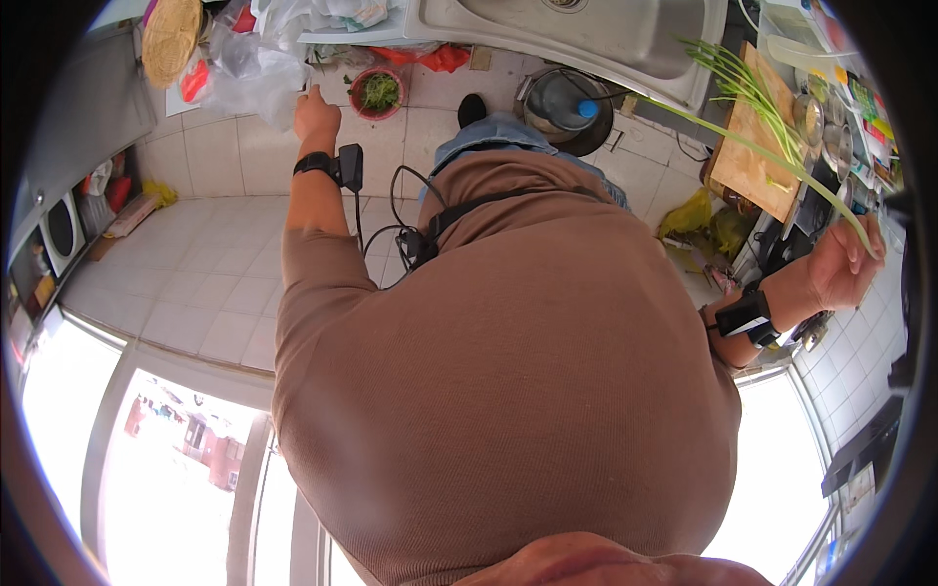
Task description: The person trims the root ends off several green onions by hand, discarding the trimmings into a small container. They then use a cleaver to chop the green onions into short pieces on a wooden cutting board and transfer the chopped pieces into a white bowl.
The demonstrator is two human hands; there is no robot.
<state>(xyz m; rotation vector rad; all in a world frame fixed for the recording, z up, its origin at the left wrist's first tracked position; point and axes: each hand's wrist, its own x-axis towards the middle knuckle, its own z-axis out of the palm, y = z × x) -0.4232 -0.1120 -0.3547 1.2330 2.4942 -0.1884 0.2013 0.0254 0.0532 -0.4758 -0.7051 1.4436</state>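
Observation:
At the right, my right hand (850, 267) holds one end of a long pale green stalk (769, 157), likely scallion, which stretches up and left past the sink's edge. More long green stalks (766, 110) lie on a wooden cutting board (755, 168) on the counter. My left hand (316, 116), at upper left, has its fingers curled beside a translucent plastic bag (256, 77); whether it grips anything is unclear. Right of that hand, a red basket (378, 116) of leafy greens (379, 91) stands low, near the floor.
A stainless steel sink (630, 36) is ahead, above a large plastic bottle (560, 106) with a blue cap. A woven straw item (171, 40) is at upper left. Bowls and jars (810, 121) crowd the right counter. A black cable hangs from my left wrist device (350, 167).

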